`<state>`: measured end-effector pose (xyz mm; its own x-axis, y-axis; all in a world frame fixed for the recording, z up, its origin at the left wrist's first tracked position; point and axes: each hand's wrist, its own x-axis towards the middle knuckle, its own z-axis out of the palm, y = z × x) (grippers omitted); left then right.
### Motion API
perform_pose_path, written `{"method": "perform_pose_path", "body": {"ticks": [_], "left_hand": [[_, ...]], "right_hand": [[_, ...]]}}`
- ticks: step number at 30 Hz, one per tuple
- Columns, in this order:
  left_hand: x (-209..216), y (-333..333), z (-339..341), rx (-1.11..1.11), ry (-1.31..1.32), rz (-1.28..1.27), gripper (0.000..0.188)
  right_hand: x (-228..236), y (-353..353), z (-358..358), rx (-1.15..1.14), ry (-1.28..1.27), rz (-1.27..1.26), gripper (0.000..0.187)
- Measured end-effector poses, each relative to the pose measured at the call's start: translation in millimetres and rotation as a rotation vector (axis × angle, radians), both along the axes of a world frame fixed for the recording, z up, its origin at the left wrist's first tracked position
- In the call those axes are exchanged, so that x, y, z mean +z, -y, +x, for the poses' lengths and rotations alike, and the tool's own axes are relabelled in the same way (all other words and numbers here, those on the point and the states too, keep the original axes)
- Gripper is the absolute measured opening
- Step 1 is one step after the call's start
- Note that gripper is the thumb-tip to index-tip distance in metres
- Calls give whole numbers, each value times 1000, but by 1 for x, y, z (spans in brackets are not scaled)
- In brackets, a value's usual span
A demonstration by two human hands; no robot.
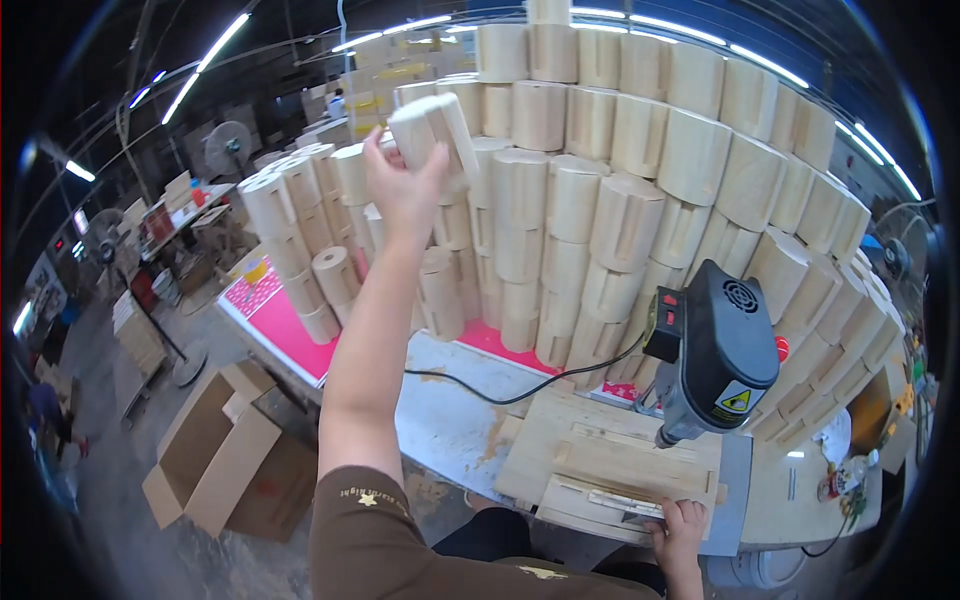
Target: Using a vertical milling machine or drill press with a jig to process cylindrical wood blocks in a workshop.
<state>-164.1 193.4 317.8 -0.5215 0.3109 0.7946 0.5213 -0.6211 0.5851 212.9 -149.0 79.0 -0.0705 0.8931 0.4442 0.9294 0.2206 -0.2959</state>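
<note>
My left hand (405,185) is raised at the stacks, closed around a pale wooden block (425,130) with a rounded face and a groove. Low at the right, my right hand (680,530) rests with curled fingers at the near edge of a wooden jig (610,445). Beside those fingers lies a narrow pale strip with a metal part (625,503); what exactly they grip is hidden. Over the jig's right side stands a dark bench drill (725,345), its chuck (668,435) pointing down at the board.
Tall stacks of wooden blocks (630,220) curve around the bench's far side. A black cable (500,400) crosses the white worktop (435,410). An open cardboard box (235,450) stands on the floor at left, near a standing fan (185,368). A bottle (845,475) is at right.
</note>
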Motion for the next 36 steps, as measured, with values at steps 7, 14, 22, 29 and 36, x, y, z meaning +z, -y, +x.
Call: {"method": "perform_pose_path", "body": {"ticks": [7,14,22,29,36], "left_hand": [[-102,153,10,-831,243,-391,40],[-176,210,56,-1121,-235,-1014,42],[-226,187,116,-1381,-373,-1206,47],[-231,171,138,-1522,-445,-1315,43],[-259,188,193,-1420,143,-1155,38]], "right_hand": [[2,8,6,20,-4,-26,40],[-15,-20,32,-2,116,12,47],[4,-30,46,61,26,2,38],[1,-23,46,58,22,-12,39],[1,-26,35,71,0,5,40]]}}
